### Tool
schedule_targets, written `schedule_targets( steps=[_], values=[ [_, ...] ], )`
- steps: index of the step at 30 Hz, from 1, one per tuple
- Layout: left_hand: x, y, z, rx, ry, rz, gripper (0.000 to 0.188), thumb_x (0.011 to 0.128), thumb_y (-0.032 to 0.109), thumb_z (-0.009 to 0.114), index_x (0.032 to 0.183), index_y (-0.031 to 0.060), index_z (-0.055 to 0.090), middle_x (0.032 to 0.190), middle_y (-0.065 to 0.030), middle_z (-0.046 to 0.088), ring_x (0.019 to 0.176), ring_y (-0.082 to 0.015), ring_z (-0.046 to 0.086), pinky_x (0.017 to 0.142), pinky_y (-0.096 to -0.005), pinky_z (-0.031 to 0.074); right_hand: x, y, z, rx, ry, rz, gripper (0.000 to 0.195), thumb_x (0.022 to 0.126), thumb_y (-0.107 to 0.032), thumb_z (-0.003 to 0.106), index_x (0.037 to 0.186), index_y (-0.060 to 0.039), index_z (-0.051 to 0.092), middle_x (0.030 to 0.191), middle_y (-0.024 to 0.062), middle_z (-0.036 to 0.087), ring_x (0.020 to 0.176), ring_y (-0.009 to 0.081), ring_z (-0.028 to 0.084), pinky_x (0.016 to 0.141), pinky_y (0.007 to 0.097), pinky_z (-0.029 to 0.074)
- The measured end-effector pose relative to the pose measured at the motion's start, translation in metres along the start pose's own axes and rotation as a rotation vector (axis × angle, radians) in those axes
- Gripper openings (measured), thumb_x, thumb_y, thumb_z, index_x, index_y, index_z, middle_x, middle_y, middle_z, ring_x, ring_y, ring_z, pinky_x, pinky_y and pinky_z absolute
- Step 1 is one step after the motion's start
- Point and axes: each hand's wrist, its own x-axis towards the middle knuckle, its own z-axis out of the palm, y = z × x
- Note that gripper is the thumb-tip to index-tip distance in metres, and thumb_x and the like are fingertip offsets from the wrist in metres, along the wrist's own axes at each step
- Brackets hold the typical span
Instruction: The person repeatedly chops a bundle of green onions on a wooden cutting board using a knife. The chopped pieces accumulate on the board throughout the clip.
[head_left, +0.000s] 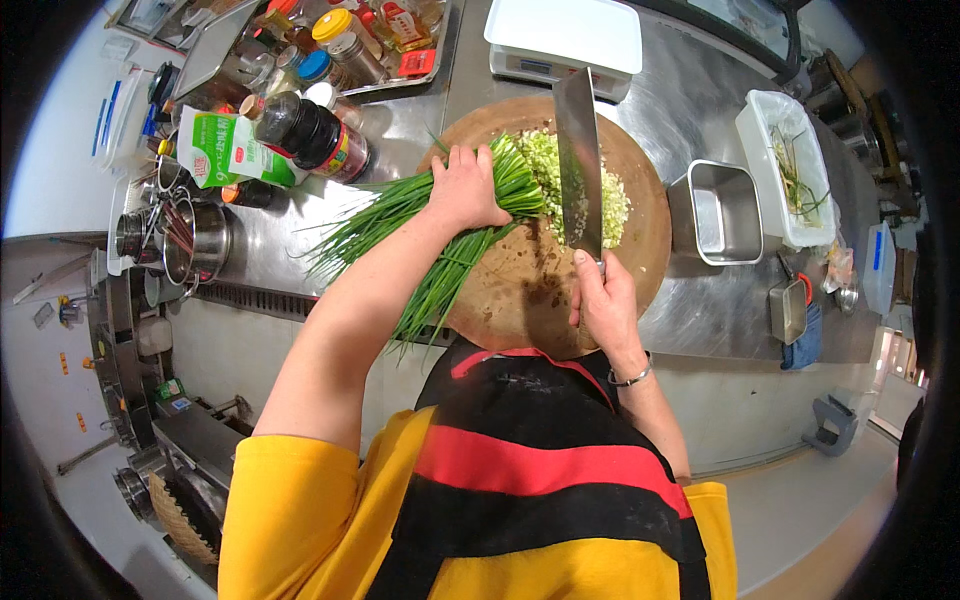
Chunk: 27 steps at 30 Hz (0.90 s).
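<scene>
My left hand (469, 187) presses down on a large bundle of green scallions or similar green stalks (375, 217), lying over the left part of a round wooden chopping board (495, 300). Their cut ends face right. My right hand (606, 300) grips a Chinese cleaver (577, 157), its broad blade pointing away from me. The blade stands over a heap of chopped pale green pieces (615, 202), hiding part of it. The heap touches the cut ends of the bundle. Dark wet spots mark the wood near the middle of the board.
A white digital scale (562, 37) stands behind the board. To the right are a steel container (724, 214) and a white plastic tub (750, 142) with stalks inside. A dark sauce bottle (311, 135), a green and white seasoning bag (217, 150) and a steel pot (206, 240) stand left.
</scene>
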Motion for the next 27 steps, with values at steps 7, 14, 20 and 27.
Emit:
schedule_targets(
  steps=[7, 14, 20, 27],
  values=[
    [-0.025, 0.023, 0.017, 0.073, 0.100, -0.011, 0.135, 0.055, 0.065, 0.088, 0.152, -0.0061, 0.025, 0.142, -0.0290, 0.041, 0.137, -0.0415, 0.038, 0.112, -0.0615, 0.031, -0.007, 0.003, 0.004, -0.008, -0.035, 0.030, 0.033, 0.102, -0.030, 0.061, 0.094, 0.0020, 0.056, 0.056, 0.0024, 0.055, 0.043, 0.0110, 0.053, 0.040, 0.0286, 0.042],
    [-0.029, 0.037, 0.024, 0.125, 0.172, -0.081, 0.123, 0.063, 0.053, 0.087, 0.153, -0.0048, 0.027, 0.145, -0.0330, 0.039, 0.137, -0.0443, 0.038, 0.111, -0.0620, 0.030, -0.005, 0.003, 0.008, -0.092, -0.011, 0.043, 0.034, 0.102, -0.030, 0.061, 0.098, 0.0037, 0.058, 0.055, 0.0024, 0.055, 0.042, 0.0119, 0.053, 0.039, 0.0297, 0.042],
    [-0.026, 0.041, 0.031, 0.196, 0.225, -0.100, 0.112, 0.068, 0.047, 0.086, 0.151, -0.0041, 0.030, 0.141, -0.0312, 0.043, 0.132, -0.0414, 0.042, 0.109, -0.0603, 0.034, -0.011, 0.005, 0.013, -0.226, -0.018, 0.027, 0.031, 0.104, -0.028, 0.058, 0.089, -0.0018, 0.052, 0.058, 0.0028, 0.054, 0.043, 0.0119, 0.052, 0.040, 0.0287, 0.041],
    [-0.024, 0.042, 0.035, 0.229, 0.269, -0.101, 0.098, 0.072, 0.038, 0.082, 0.148, -0.0041, 0.035, 0.139, -0.0313, 0.045, 0.128, -0.0415, 0.044, 0.106, -0.0592, 0.036, -0.010, 0.006, 0.012, -0.278, 0.010, 0.114, 0.034, 0.104, -0.028, 0.058, 0.083, -0.0025, 0.048, 0.055, 0.0040, 0.054, 0.041, 0.0139, 0.053, 0.040, 0.0310, 0.041]
  ],
)
